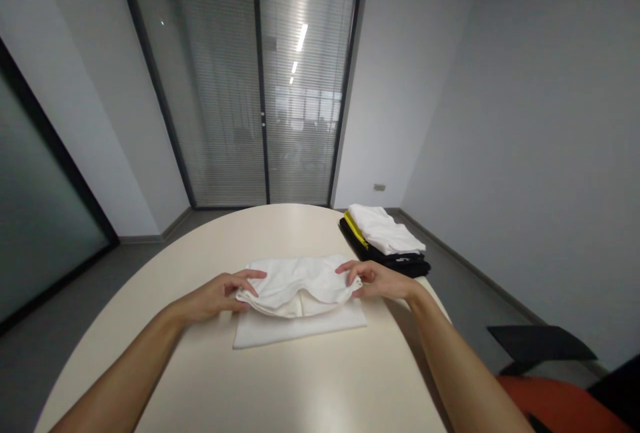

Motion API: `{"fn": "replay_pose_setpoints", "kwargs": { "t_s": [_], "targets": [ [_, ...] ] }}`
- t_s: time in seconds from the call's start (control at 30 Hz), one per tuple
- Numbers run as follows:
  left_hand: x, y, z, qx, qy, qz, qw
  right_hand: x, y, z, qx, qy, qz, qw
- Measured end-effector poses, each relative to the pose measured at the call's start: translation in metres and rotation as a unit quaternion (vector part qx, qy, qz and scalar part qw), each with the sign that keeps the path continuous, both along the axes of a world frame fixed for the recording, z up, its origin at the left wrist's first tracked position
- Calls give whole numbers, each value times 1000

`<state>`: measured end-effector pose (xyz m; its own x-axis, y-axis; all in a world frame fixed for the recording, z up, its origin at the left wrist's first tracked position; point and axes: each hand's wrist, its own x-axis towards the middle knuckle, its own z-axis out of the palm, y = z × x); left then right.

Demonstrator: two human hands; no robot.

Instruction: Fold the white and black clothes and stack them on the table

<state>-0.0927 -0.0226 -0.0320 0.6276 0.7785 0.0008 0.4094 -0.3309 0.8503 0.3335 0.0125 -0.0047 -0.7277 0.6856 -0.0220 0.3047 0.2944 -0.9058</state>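
A white folded garment lies on the table before me, its near edge lifted and sagging in the middle above a flat lower layer. My left hand grips the left corner of the raised layer, thumb below and fingers on top. On the opposite corner, my right hand pinches the same layer between thumb and fingers. The cloth's lower layer rests flat on the tabletop, its near edge showing below the raised fold.
A stack of folded clothes, white on top with yellow and black beneath, sits at the right edge of the cream table. An orange-seated chair with a black armrest stands at lower right. Glass doors with blinds are beyond.
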Motion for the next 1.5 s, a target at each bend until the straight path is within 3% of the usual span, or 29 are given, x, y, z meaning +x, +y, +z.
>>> {"fn": "replay_pose_setpoints", "kwargs": {
  "t_s": [0.23,0.43,0.5,0.63,0.73,0.93,1.17,1.33,1.5],
  "targets": [
    [4,-12,13,-34,117,-38,992,-3,-10,10,3,-100,41,994],
    [10,-25,27,-13,233,2,972,-8,-19,17,42,-195,7,980],
    [17,-26,26,46,244,36,968,-12,-18,17,105,-207,-30,972],
    [43,-25,14,261,177,123,941,-39,-17,10,290,-174,-108,935],
    [61,-25,-1,326,155,160,919,-63,-21,-3,338,-145,-125,921],
    [61,-26,-27,226,287,79,928,-75,-23,-32,252,-251,-46,933],
    [56,-24,-27,238,286,93,923,-83,-34,-22,311,-230,-28,922],
    [57,-25,-23,211,295,83,928,-91,-39,-23,264,-240,0,934],
    [45,-17,-27,242,273,119,923,-92,-44,-19,291,-211,50,932]
  ]
}}
